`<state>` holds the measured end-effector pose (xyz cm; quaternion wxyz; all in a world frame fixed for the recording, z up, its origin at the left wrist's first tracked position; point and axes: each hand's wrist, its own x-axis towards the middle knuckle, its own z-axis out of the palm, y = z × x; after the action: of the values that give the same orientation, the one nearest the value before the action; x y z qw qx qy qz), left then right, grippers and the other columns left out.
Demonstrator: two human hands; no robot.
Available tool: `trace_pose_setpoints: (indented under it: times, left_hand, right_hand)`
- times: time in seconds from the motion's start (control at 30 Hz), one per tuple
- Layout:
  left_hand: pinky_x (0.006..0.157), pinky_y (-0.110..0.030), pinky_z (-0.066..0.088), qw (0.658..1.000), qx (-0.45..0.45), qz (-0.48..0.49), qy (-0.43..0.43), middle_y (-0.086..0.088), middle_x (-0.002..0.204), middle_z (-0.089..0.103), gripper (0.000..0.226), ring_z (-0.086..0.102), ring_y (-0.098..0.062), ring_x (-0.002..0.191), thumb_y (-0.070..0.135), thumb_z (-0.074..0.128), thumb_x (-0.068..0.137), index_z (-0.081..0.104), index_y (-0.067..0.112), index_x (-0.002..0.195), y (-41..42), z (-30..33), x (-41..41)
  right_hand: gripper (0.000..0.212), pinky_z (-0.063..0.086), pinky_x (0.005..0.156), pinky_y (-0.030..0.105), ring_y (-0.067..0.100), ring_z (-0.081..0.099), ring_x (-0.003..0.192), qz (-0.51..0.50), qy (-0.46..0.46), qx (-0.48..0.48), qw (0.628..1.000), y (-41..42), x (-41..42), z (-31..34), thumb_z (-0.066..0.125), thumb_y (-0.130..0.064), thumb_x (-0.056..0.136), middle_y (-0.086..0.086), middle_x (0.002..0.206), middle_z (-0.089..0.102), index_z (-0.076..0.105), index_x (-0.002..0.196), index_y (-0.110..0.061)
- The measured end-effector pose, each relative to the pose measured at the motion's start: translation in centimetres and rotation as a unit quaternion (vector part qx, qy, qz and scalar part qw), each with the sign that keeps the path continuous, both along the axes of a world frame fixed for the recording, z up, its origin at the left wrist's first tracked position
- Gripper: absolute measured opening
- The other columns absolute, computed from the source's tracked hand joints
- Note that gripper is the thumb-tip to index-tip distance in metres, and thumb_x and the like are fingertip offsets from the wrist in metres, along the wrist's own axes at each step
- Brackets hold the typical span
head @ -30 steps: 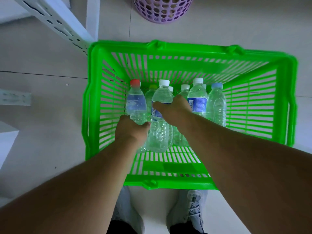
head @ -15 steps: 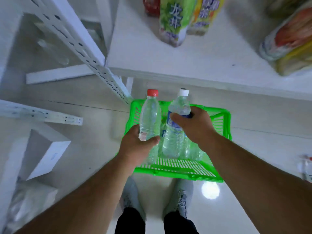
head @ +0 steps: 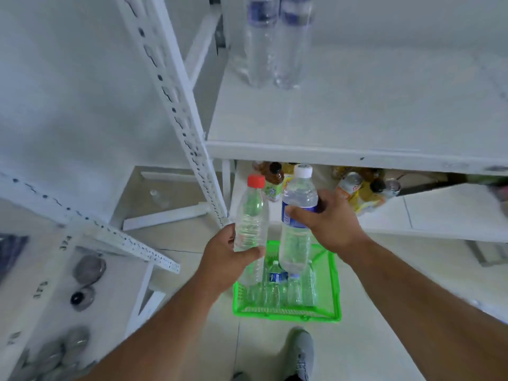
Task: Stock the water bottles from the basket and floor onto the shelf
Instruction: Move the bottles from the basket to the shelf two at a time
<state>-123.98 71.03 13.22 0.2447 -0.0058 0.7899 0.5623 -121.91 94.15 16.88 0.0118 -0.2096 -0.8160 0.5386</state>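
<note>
Left hand wraps the lower body of a clear, red-capped plastic water bottle; right hand clamps the blue label band of a clear, white-capped plastic water bottle; both upright, side by side. Likely full, moderately heavy, smooth, thin-walled; mid-body grip suits. Since one second ago both have risen from the green slatted plastic basket, now below the fingers, towards the white shelf board above.

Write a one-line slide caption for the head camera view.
Left hand and right hand each lift a water bottle above the green basket toward the white shelf.
</note>
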Motion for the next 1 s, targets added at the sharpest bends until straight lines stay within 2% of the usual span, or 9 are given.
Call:
trace_pose_setpoints:
  times: [0.07, 0.13, 0.2, 0.27, 0.3, 0.43, 0.6, 0.8, 1.0]
  left_hand:
    - [0.07, -0.01, 0.05, 1.0, 0.007, -0.014, 0.019, 0.021, 0.095, 0.075, 0.042, 0.069, 0.005, 0.088, 0.029, 0.087, 0.066, 0.068, 0.034, 0.103, -0.8, 4.1, 0.8]
    - [0.081, -0.02, 0.052, 0.999, 0.012, -0.02, 0.039, 0.021, 0.097, 0.075, 0.047, 0.069, 0.003, 0.092, 0.038, 0.086, 0.061, 0.068, 0.036, 0.104, -1.4, 7.7, 1.4]
    - [0.087, -0.029, 0.054, 0.998, 0.024, -0.027, 0.057, 0.018, 0.098, 0.075, 0.052, 0.069, 0.0, 0.094, 0.042, 0.085, 0.056, 0.068, 0.035, 0.105, -1.7, 10.8, 1.9]
    - [0.089, -0.029, 0.054, 0.995, 0.036, -0.038, 0.08, 0.018, 0.098, 0.075, 0.056, 0.069, 0.001, 0.093, 0.043, 0.085, 0.056, 0.068, 0.034, 0.108, -1.8, 13.4, 2.2]
    - [0.089, -0.029, 0.054, 0.994, 0.043, -0.043, 0.091, 0.019, 0.098, 0.075, 0.056, 0.069, 0.002, 0.093, 0.042, 0.085, 0.057, 0.067, 0.034, 0.109, -1.8, 14.5, 2.4]
    - [0.086, -0.026, 0.054, 0.988, 0.066, -0.055, 0.125, 0.02, 0.099, 0.074, 0.055, 0.068, 0.005, 0.092, 0.034, 0.087, 0.063, 0.065, 0.034, 0.113, -1.6, 17.8, 3.2]
    - [0.09, -0.033, 0.056, 0.984, 0.08, -0.057, 0.152, 0.019, 0.102, 0.074, 0.059, 0.069, -0.001, 0.097, 0.037, 0.086, 0.059, 0.061, 0.037, 0.113, -0.4, 20.5, 3.9]
    - [0.089, -0.035, 0.057, 0.983, 0.068, -0.025, 0.17, 0.018, 0.098, 0.074, 0.063, 0.071, -0.002, 0.092, 0.034, 0.088, 0.052, 0.06, 0.035, 0.109, 2.1, 22.4, 3.8]
    - [0.072, -0.018, 0.053, 0.981, 0.06, 0.014, 0.184, 0.019, 0.093, 0.075, 0.057, 0.071, 0.0, 0.084, 0.023, 0.088, 0.054, 0.062, 0.03, 0.105, 5.5, 23.9, 4.5]
  right_hand:
    - [0.031, 0.054, 0.067, 0.027, 0.01, 0.071, 0.076, -0.004, 0.023, 0.016, 1.0, -0.5, 1.0, 4.9, 0.083, -0.046, 0.071, -0.009, 0.083, 0.075, 0.072, 0.091, -0.025]
    - [0.03, 0.055, 0.069, 0.028, 0.009, 0.071, 0.075, -0.01, 0.045, 0.026, 0.999, -1.0, 2.1, 9.3, 0.083, -0.046, 0.071, -0.011, 0.082, 0.075, 0.072, 0.09, -0.026]
    - [0.026, 0.054, 0.066, 0.021, 0.002, 0.069, 0.072, -0.012, 0.069, 0.032, 0.997, -1.5, 3.3, 13.1, 0.083, -0.044, 0.072, -0.017, 0.082, 0.075, 0.072, 0.09, -0.028]
    - [0.023, 0.047, 0.057, 0.01, -0.004, 0.067, 0.067, -0.016, 0.096, 0.043, 0.994, -2.0, 4.4, 16.2, 0.084, -0.041, 0.072, -0.021, 0.079, 0.073, 0.072, 0.088, -0.03]
    - [0.023, 0.045, 0.055, 0.009, -0.004, 0.067, 0.066, -0.019, 0.106, 0.047, 0.993, -2.1, 4.8, 17.6, 0.085, -0.041, 0.071, -0.021, 0.079, 0.073, 0.072, 0.088, -0.03]
    - [0.027, 0.051, 0.065, 0.021, 0.002, 0.071, 0.073, -0.035, 0.131, 0.044, 0.99, -2.4, 6.6, 22.1, 0.083, -0.04, 0.072, -0.015, 0.084, 0.075, 0.072, 0.094, -0.03]
    - [0.026, 0.058, 0.071, 0.032, 0.007, 0.07, 0.074, -0.026, 0.153, 0.055, 0.986, -1.7, 7.7, 25.3, 0.081, -0.041, 0.071, -0.01, 0.083, 0.075, 0.071, 0.091, -0.029]
    - [0.032, 0.058, 0.073, 0.029, 0.002, 0.07, 0.077, 0.004, 0.171, 0.067, 0.983, 1.0, 7.2, 26.6, 0.078, -0.051, 0.068, -0.018, 0.087, 0.074, 0.07, 0.093, -0.033]
    - [0.032, 0.053, 0.068, 0.022, 0.0, 0.069, 0.077, 0.041, 0.181, 0.065, 0.98, 4.4, 6.6, 27.3, 0.076, -0.053, 0.067, -0.021, 0.087, 0.073, 0.07, 0.093, -0.036]
